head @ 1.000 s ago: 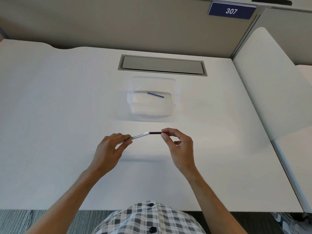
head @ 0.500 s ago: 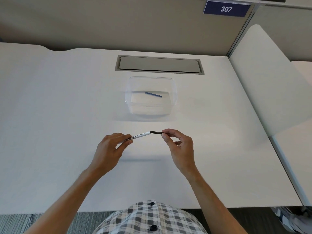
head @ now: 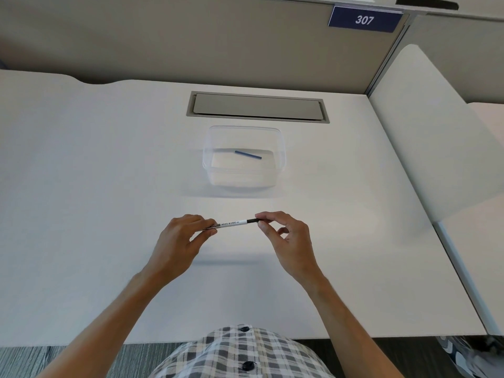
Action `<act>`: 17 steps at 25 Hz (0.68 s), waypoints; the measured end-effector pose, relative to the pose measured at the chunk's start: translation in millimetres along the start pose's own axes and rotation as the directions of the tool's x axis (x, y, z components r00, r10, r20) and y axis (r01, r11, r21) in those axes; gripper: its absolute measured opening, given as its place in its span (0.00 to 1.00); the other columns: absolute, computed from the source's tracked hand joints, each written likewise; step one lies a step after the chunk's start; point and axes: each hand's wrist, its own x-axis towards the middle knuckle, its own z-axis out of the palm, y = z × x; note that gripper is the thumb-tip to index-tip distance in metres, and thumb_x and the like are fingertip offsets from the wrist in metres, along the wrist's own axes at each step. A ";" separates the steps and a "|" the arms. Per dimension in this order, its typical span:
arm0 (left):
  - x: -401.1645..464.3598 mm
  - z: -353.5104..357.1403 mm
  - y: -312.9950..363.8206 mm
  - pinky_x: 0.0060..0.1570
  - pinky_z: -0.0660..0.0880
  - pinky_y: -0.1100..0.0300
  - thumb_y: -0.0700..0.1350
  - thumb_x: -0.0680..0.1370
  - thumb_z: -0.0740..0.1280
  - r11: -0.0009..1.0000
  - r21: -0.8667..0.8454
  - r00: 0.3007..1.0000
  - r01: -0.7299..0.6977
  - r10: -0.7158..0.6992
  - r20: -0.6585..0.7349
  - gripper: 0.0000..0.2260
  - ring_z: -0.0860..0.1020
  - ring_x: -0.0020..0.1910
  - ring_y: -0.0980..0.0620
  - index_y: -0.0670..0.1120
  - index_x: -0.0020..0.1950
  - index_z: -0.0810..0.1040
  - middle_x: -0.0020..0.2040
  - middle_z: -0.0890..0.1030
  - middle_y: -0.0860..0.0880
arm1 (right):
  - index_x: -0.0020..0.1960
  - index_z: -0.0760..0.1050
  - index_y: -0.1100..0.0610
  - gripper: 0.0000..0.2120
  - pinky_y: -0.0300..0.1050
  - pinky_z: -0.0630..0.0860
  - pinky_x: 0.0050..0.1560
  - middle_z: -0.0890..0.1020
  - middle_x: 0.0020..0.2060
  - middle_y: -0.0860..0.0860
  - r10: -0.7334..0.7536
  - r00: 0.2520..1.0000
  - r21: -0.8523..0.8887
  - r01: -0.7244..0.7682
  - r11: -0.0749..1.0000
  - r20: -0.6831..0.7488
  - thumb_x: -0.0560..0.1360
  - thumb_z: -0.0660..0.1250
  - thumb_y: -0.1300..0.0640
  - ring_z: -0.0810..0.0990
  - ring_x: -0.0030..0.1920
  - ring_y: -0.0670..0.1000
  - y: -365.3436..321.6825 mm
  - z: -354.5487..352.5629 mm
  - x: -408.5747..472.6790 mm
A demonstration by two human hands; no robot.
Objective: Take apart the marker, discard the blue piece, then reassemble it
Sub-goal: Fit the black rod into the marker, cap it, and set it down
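Marker [head: 231,223]: held level above the bench [head: 109,186], between both hands; white barrel, black end piece. Left hand [head: 178,241]: fingers closed round the barrel's left end. Right hand [head: 286,238]: thumb and forefinger pinched on the black end, other fingers loosely curled. Blue piece [head: 248,154]: already lying in the clear tub [head: 282,148], just beyond the hands. Stage, as judged: discard done; reassembly nearly finished, end piece perhaps being seated. Cable hatch [head: 257,107]: beyond the tub. Nothing obstructs
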 end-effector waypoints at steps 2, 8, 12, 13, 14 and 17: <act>1.0 -0.9 3.0 0.45 0.72 0.52 0.51 0.78 0.64 1.000 0.014 1.000 -0.005 0.005 -0.003 0.08 0.76 0.41 0.50 0.51 0.49 0.81 0.39 0.80 0.54 | 0.51 0.84 0.48 0.08 0.35 0.71 0.40 0.86 0.46 0.42 0.010 1.000 0.005 -0.010 1.000 0.011 0.77 0.71 0.60 0.82 0.49 0.45 -0.9 2.0 0.2; 2.4 -3.1 9.7 0.50 0.68 0.60 0.48 0.77 0.66 0.992 0.098 0.996 -0.076 0.079 -0.035 0.06 0.77 0.42 0.52 0.49 0.49 0.82 0.41 0.81 0.55 | 0.50 0.83 0.51 0.05 0.35 0.70 0.39 0.85 0.46 0.39 0.012 1.000 -0.023 -0.012 1.000 0.020 0.78 0.69 0.58 0.81 0.47 0.42 -1.8 2.1 -0.4; 2.6 -4.1 13.4 0.50 0.69 0.58 0.50 0.78 0.64 0.985 0.124 0.991 -0.118 0.126 -0.055 0.09 0.77 0.42 0.52 0.49 0.48 0.81 0.42 0.80 0.56 | 0.50 0.81 0.53 0.04 0.32 0.69 0.40 0.84 0.47 0.42 -0.023 0.999 -0.067 0.025 0.997 0.027 0.80 0.67 0.57 0.80 0.49 0.44 -1.5 0.9 -0.6; 2.7 -4.5 14.5 0.50 0.69 0.57 0.50 0.78 0.64 0.983 0.133 0.989 -0.128 0.136 -0.059 0.09 0.78 0.42 0.52 0.49 0.48 0.81 0.42 0.80 0.56 | 0.49 0.80 0.54 0.04 0.31 0.69 0.40 0.83 0.48 0.43 -0.033 0.999 -0.074 0.035 0.997 0.030 0.80 0.66 0.57 0.80 0.49 0.44 -1.5 1.0 -0.8; 2.6 -4.8 15.3 0.49 0.70 0.57 0.50 0.78 0.64 0.980 0.144 0.987 -0.137 0.147 -0.066 0.08 0.78 0.42 0.51 0.49 0.48 0.81 0.42 0.81 0.56 | 0.49 0.80 0.54 0.04 0.30 0.69 0.40 0.83 0.49 0.44 -0.038 0.999 -0.080 0.041 0.996 0.034 0.80 0.66 0.58 0.79 0.49 0.44 -1.3 1.1 -1.0; 2.4 -4.9 17.3 0.48 0.70 0.56 0.48 0.77 0.65 0.969 0.182 0.978 -0.168 0.187 -0.093 0.07 0.78 0.41 0.50 0.48 0.48 0.82 0.42 0.81 0.55 | 0.47 0.79 0.54 0.07 0.31 0.69 0.40 0.81 0.51 0.44 -0.022 0.999 -0.085 0.026 0.996 0.045 0.81 0.64 0.57 0.80 0.49 0.44 -1.3 2.6 -1.5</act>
